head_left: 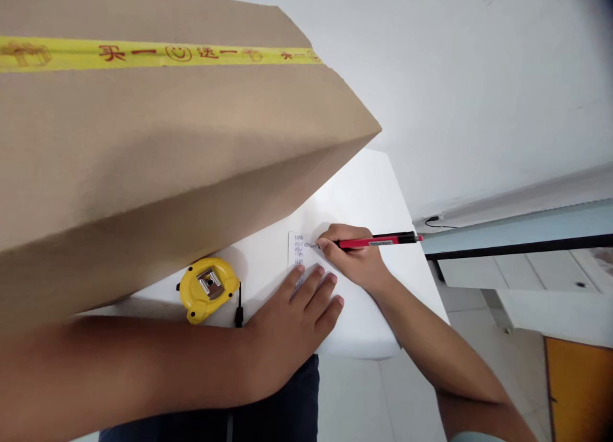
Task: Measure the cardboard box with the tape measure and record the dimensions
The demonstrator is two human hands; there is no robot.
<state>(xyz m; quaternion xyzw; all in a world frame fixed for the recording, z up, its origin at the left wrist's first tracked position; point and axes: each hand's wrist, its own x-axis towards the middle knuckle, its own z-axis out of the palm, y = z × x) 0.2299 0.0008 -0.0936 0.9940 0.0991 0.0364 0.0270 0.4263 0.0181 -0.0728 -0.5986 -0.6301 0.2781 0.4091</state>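
My right hand is closed around a red pen with a black cap end, its tip touching a small white sheet of paper with several lines of handwriting. My left hand lies flat, fingers stretched out, pressing the lower part of that paper onto the white table. A yellow tape measure with a black wrist strap sits just left of my left hand.
A large cardboard box sealed with yellow printed tape fills the left and upper part of the view and overhangs the table. White wall lies beyond. Right of the table are a pale blue ledge, tiled floor and an orange panel.
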